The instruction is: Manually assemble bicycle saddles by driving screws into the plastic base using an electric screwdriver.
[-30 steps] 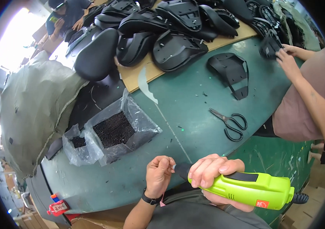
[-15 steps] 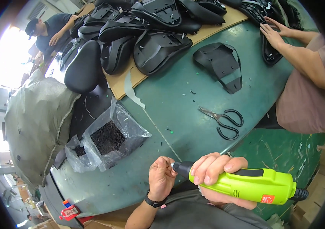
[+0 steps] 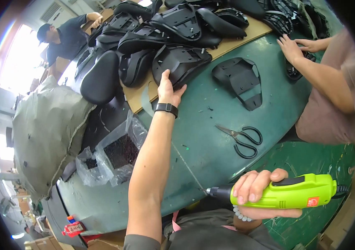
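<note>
My left hand [image 3: 170, 91] reaches forward, its thumb and a finger spread apart at the near edge of a black saddle [image 3: 179, 62] lying underside up. Whether it grips the saddle I cannot tell, since some fingers are hidden. In my right hand [image 3: 257, 192] is a lime-green electric screwdriver [image 3: 294, 195], held level above the table's near edge, its bit pointing left. A bare black plastic saddle base [image 3: 239, 81] lies on the green table to the right of the saddle. Black-handled scissors [image 3: 244, 139] rest closer to me, blades partly apart.
More black saddles [image 3: 102, 79] are piled on cardboard [image 3: 227, 48] at the back. Left of my forearm lies a clear bag of small dark screws [image 3: 121, 151], beside a bulging grey sack [image 3: 46, 133]. A co-worker's hands [image 3: 292, 50] handle another saddle at right; another person stands far left.
My left hand has left the screwdriver's tip and stretched forward to the saddle. My right hand has shifted right with the screwdriver. The view has tilted slightly.
</note>
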The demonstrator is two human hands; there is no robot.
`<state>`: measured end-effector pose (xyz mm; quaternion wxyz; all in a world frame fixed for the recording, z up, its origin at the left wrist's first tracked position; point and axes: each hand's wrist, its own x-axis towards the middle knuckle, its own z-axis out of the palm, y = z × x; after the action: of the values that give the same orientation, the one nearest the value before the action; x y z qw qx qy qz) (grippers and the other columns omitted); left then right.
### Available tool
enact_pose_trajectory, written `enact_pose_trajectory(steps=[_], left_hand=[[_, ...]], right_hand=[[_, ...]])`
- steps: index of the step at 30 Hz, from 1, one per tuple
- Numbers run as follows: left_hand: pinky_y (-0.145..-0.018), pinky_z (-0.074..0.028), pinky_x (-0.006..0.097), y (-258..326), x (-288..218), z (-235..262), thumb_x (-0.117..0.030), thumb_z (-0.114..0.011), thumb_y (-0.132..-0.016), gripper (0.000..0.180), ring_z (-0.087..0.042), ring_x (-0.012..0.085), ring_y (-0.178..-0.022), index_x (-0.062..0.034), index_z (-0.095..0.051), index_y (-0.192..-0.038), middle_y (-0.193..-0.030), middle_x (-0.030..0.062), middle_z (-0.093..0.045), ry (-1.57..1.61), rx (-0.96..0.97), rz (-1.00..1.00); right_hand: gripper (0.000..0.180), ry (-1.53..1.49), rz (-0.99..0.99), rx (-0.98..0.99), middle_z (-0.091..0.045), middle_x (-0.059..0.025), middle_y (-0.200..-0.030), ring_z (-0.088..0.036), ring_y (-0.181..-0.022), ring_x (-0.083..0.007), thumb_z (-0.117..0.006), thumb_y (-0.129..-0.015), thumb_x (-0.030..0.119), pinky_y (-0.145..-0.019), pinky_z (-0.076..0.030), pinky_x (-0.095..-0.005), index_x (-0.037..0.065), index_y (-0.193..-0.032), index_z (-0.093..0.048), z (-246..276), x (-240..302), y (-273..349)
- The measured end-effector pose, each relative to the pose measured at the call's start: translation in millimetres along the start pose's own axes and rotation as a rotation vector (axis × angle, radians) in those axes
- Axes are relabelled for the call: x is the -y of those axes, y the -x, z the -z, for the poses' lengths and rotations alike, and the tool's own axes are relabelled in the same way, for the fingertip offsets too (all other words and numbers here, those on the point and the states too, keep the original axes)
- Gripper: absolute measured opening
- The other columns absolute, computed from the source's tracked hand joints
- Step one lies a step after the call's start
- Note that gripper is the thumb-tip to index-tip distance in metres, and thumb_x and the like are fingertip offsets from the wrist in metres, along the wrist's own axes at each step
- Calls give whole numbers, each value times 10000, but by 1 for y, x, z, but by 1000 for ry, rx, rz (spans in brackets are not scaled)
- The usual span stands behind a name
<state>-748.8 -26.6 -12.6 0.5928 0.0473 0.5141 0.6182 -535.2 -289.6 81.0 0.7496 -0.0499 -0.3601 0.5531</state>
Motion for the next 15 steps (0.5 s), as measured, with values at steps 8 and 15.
enact_pose_trajectory(steps=[8,15], left_hand=[[-832,-487,305,134,-88,181,-266,-640,-849,460,-607,169,-940,-58,-538,-1246,-999,24,-636,-579,468,114],[-900,-465,318,172,-54,215,-383,-742,-777,616,-601,256,-1013,5,-593,-1232,-1102,149,-642,-1481,752,-151]], right_hand=[[616,-405,-315,286,-581,-152,-698,-601,-498,-287,-417,-954,556,-460,-503,-405,-5,-1209,-417,-6,11,-15],[613,-382,-428,300,-576,-132,-611,-596,-444,-255,-445,-943,546,-416,-510,-359,-24,-1168,-434,-52,-27,5]])
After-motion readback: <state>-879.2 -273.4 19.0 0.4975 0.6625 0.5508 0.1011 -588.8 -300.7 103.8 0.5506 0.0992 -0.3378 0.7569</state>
